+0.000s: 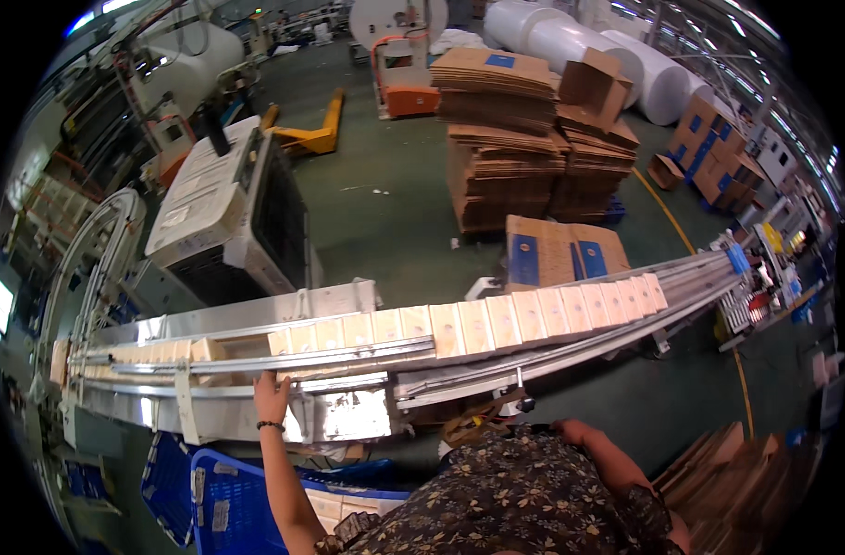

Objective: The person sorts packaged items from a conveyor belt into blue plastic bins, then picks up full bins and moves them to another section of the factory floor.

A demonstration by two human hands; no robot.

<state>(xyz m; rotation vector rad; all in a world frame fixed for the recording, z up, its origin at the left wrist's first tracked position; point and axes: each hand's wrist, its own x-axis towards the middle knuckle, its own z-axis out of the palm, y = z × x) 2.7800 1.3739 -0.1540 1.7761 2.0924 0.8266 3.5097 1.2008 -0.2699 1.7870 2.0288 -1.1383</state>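
Note:
A long conveyor (497,375) with metal guide rails crosses in front of me. Along it runs a row of cream-coloured packs (531,316), set close together and curving off to the right. To the left, a second group of packs (154,355) sits between the rails, with a gap separating the two groups. My left hand (272,398) reaches to the near guide rail beside that gap, its fingers apart and nothing visible in them. Close to my waist is my right hand (575,433), bent in toward my body, its fingers mostly hidden.
Below the conveyor stands a blue plastic crate (233,495) with pale packs in it. Stacked flat cardboard boxes (501,153) rise beyond the line, and more cardboard (728,490) lies at the lower right. A white-topped machine (205,199) and a yellow pallet jack (316,134) stand far left.

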